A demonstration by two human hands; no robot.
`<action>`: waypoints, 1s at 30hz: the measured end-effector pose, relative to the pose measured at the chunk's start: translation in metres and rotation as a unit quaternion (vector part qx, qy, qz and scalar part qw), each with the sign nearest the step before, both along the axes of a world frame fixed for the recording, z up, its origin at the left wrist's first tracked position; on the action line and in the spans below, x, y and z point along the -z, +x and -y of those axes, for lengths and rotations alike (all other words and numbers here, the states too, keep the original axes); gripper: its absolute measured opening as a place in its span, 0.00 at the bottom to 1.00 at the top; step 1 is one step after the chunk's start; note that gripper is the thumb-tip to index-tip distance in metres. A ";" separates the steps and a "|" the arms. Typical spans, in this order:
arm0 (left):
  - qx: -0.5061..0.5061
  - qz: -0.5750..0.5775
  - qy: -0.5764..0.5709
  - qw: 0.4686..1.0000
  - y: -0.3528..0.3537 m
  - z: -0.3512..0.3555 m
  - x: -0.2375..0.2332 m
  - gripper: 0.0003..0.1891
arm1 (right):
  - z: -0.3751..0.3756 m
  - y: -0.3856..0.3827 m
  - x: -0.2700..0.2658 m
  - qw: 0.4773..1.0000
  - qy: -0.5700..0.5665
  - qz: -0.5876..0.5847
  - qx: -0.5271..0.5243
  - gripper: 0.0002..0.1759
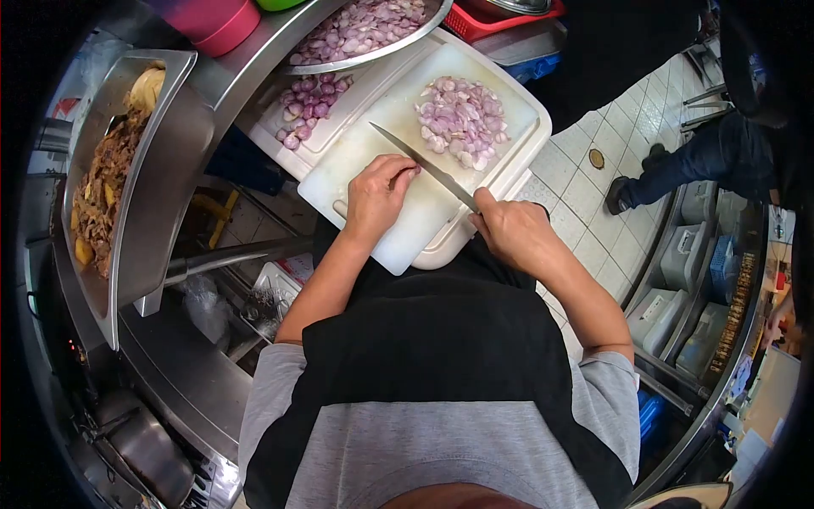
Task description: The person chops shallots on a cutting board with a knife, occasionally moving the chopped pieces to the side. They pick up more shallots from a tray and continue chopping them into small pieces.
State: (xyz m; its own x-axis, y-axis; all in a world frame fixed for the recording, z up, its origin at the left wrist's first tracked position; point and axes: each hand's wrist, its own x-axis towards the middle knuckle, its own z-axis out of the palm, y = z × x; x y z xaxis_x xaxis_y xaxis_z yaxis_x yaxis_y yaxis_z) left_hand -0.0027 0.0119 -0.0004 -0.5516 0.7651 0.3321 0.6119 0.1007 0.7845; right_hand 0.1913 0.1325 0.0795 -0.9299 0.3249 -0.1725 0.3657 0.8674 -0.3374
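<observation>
My right hand [515, 227] is closed round the handle of a kitchen knife [441, 176], its blade pointing to the upper left across a white cutting board [339, 174]. My left hand [379, 192] rests on the board just left of the blade, fingertips pinched together on a small shallot that they mostly hide. Beyond the knife lies a heap of cut shallots [462, 120]. Whole purple shallots [314, 103] are gathered left of the board on a cream plastic lid [280, 127]. A metal bowl [373, 59] full of sliced shallots stands at the top.
On the left, a deep steel pan [161, 161] holds cooked food with a ladle in it. A pink container [222, 30] stands at the upper left, a red basket [465, 24] at the top. Another person's leg [691, 170] is on the tiled floor to the right, near shelves of plastic boxes [682, 254].
</observation>
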 end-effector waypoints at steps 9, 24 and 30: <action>-0.005 -0.003 0.004 1.000 0.001 0.001 0.001 0.06 | -0.006 -0.037 0.034 0.998 -0.033 -0.050 -0.001 0.14; -0.007 -0.006 0.009 1.000 0.000 0.002 0.005 0.06 | -0.004 -0.035 0.030 0.998 -0.050 -0.038 0.013 0.14; -0.011 0.003 0.005 1.000 0.000 0.001 0.004 0.06 | 0.003 -0.009 -0.006 0.999 -0.035 0.017 0.017 0.14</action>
State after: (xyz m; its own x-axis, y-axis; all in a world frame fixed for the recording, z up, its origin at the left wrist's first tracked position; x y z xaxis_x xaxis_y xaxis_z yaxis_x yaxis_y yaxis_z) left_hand -0.0025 0.0111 -0.0046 -0.5704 0.7494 0.3363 0.6045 0.1058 0.7896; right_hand 0.1818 0.1297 0.0855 -0.9118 0.3414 -0.2280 0.4064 0.8293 -0.3835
